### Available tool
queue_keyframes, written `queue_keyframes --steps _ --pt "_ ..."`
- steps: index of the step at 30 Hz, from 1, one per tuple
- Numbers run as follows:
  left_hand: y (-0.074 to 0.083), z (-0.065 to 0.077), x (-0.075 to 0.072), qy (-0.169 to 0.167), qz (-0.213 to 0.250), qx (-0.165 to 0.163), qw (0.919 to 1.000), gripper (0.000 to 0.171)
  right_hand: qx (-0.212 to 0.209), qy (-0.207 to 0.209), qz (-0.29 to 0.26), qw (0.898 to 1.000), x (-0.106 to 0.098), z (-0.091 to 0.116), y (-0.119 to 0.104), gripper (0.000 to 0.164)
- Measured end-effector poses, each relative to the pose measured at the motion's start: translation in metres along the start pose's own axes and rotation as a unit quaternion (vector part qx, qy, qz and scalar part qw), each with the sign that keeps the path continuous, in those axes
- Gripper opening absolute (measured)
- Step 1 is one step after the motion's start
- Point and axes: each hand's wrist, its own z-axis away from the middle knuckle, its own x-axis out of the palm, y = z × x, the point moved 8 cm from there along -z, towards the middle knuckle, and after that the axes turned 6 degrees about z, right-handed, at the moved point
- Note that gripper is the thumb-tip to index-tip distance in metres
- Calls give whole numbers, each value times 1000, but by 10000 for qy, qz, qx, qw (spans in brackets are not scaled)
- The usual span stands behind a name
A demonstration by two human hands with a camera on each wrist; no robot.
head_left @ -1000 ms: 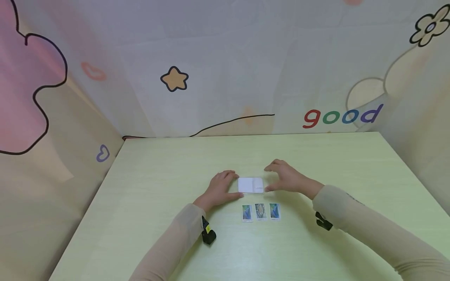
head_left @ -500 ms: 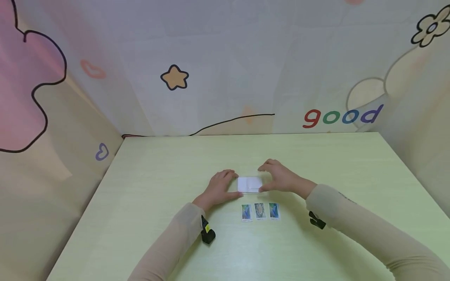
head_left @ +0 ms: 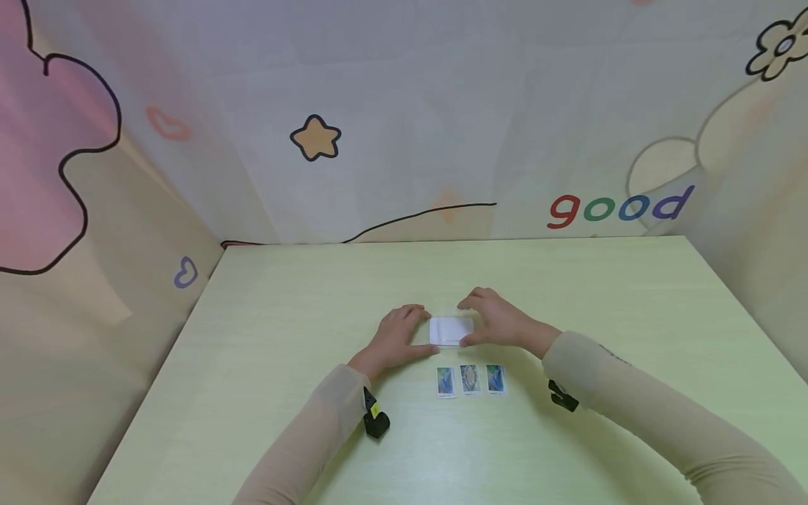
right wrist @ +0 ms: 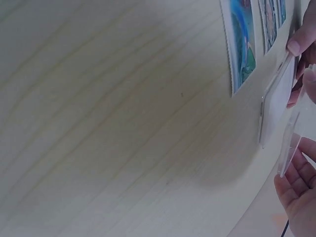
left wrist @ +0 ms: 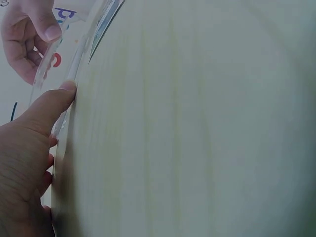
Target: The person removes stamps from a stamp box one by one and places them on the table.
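A flat box with a white inside (right wrist: 276, 106) lies on the table. My left hand (head_left: 394, 338) holds its left end, the thumb along the near edge and the other fingers at the far edge. In my right hand (head_left: 505, 321) is a clear plastic lid (right wrist: 291, 143), pinched between thumb and fingers by its sides. The lid is tilted and raised just over the box in the right wrist view, and overlaps the box in the head view. Three postage stamps, a blue-green one (head_left: 445, 382), a round-motif one (head_left: 470, 379) and another blue-green one (head_left: 495, 379), lie in a row nearer me.
The pale wood table (head_left: 284, 301) runs back to a printed cloth backdrop (head_left: 404, 126) with cloth sides. A black wrist camera (head_left: 376, 423) hangs under the left sleeve; another black camera (head_left: 563, 397) is under the right.
The right hand has moved left with the clear lid, bringing it further over the box. The left hand keeps its hold, and the stamps stay where they were.
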Motion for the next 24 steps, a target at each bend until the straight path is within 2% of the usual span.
queue_keyframes --steps 11,24 --pt "0 1 0 28 -17 46 10000 63 225 1 249 9994 7 -7 -1 67" --pt "-3 -1 2 16 -63 54 10000 65 141 11 257 9996 17 -10 -5 63"
